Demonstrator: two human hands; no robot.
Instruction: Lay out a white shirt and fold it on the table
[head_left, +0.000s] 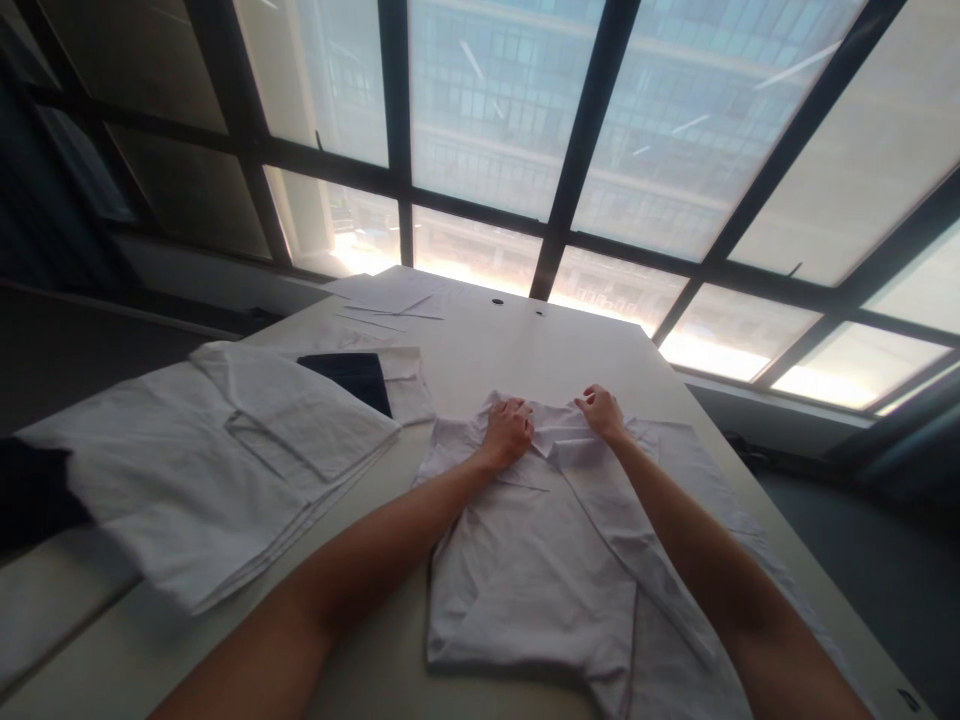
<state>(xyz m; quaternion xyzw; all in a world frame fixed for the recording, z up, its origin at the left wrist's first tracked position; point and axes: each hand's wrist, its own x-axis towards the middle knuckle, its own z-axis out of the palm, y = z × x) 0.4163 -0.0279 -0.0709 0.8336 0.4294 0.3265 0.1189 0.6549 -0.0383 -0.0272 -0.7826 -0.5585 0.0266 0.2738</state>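
Note:
A white shirt (532, 590) lies partly folded on the table in front of me, with a long sleeve running down its right side. My left hand (508, 432) rests on its far end near the collar, fingers laid over the cloth. At the far edge, to the right, my right hand (602, 410) has its thumb and fingers drawn together at the fabric. The cloth between those fingertips is too small to make out clearly. More of the white fabric spreads out under and beyond my right forearm.
Other white garments (247, 450) lie in a pile to the left, with a dark navy piece (349, 378) among them. Paper sheets (386, 293) sit at the far end of the white table (480, 345). Large framed windows (502, 100) stand behind it.

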